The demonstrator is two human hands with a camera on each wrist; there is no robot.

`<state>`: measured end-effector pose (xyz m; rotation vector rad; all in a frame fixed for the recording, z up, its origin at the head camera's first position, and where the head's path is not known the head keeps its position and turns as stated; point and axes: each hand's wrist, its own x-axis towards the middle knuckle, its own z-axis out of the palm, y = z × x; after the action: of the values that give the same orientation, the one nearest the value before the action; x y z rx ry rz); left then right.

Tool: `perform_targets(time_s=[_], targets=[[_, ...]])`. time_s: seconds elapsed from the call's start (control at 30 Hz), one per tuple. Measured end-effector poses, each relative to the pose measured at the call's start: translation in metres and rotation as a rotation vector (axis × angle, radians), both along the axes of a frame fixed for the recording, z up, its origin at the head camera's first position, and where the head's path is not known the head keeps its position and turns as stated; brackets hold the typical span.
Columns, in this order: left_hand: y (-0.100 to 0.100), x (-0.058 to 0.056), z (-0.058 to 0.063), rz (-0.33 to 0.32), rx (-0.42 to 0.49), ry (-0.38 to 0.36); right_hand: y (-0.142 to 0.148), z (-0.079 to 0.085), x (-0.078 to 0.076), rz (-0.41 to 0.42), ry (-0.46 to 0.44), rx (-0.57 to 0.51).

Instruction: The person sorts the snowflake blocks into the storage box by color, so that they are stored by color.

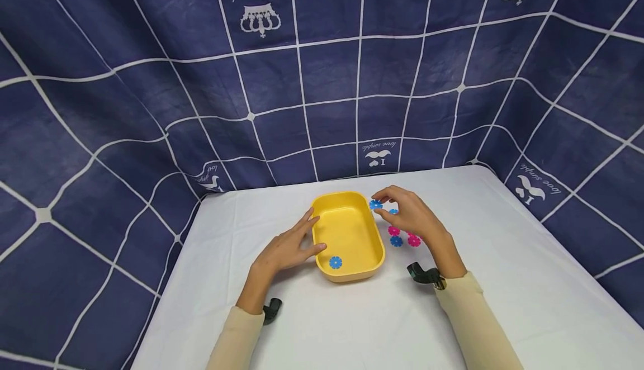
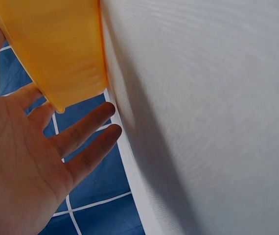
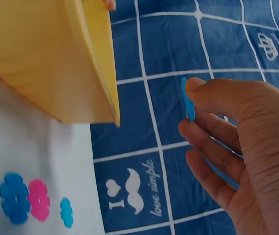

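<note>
A yellow plastic tray (image 1: 374, 241) stands on the white tabletop, with one blue notched disc (image 1: 335, 262) lying inside near its front. My left hand (image 1: 287, 247) touches the tray's left rim, its fingers spread and fairly straight; the left wrist view shows the palm (image 2: 27, 156) beside the tray wall (image 2: 56, 49). Just beyond the tray's right rim, my right hand (image 1: 410, 210) pinches another blue notched disc (image 3: 188, 100) between thumb and fingertip, held edge-on and off the table.
Right of the tray lie several loose discs, among them a blue one (image 1: 396, 241) and pink ones (image 1: 394, 230), (image 1: 414, 240); my right hand partly covers the group. A navy curtain (image 1: 332, 74) with white grid lines hangs behind the white tabletop (image 1: 332, 325).
</note>
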<state>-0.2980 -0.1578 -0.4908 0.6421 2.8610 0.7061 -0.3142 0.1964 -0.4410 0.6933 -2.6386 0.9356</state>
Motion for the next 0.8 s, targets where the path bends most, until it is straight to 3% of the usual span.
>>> perform_targets(time_s=[0.63,0.8], targets=[[0.001,-0.001,0.002,0.013,-0.001,-0.019,-0.041,-0.003,0.008,0.096,0.021,0.031],[0.002,0.000,0.002,0.014,0.009,-0.019,-0.048,-0.004,0.010,0.106,-0.010,0.064]])
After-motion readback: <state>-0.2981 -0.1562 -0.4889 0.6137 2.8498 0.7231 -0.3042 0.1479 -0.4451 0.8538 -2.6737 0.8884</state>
